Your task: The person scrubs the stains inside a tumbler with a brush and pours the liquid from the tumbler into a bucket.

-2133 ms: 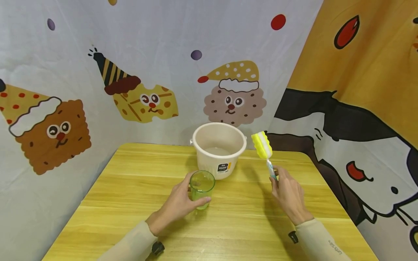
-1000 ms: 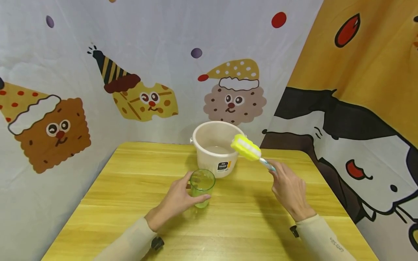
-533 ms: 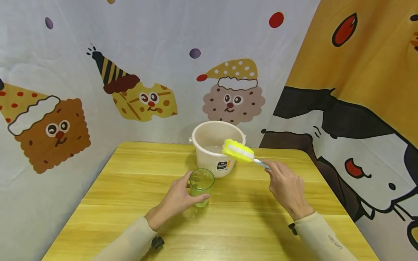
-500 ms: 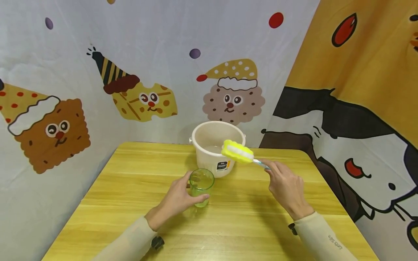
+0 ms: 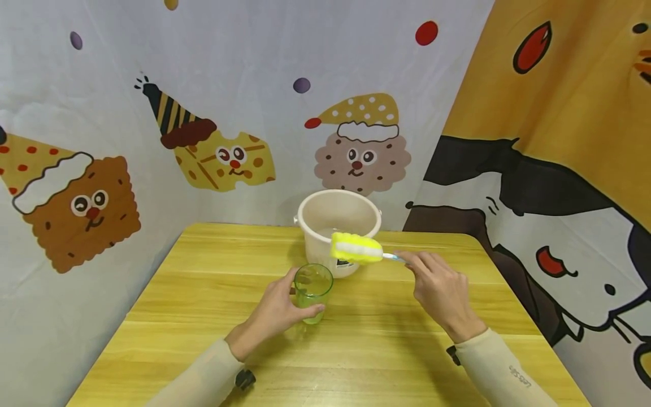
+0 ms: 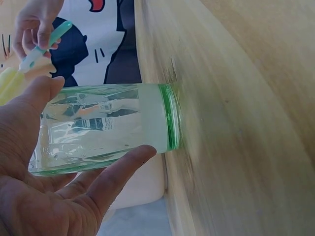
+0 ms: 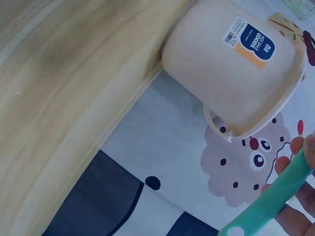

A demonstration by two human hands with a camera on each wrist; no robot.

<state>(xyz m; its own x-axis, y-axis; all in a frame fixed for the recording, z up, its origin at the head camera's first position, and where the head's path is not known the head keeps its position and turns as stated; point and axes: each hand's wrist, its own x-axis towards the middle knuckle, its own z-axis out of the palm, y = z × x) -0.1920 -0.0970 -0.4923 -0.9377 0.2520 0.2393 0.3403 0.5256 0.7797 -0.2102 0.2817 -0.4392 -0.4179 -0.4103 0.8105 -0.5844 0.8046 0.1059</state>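
Note:
A clear green drinking glass (image 5: 313,288) stands upright on the table. My left hand (image 5: 277,308) curls round its side, thumb on the near side; the left wrist view shows the glass (image 6: 108,128) resting on the wood, with my fingers about it. My right hand (image 5: 441,291) pinches the handle of a sponge bottle brush (image 5: 357,248). The brush's yellow and white sponge head points left, held above the table in front of the bucket and to the upper right of the glass. In the right wrist view the green end of the brush handle (image 7: 268,204) sticks out of my fingers.
A cream plastic bucket (image 5: 315,243) with a label stands at the back of the wooden table (image 5: 213,282), just behind the glass. A cloth backdrop with cartoon prints (image 5: 244,56) hangs behind and beside the table.
My right hand has swung the brush from nearly upright to almost level, its sponge head moving left and down past the bucket's rim toward the glass. My left hand and the glass stay put.

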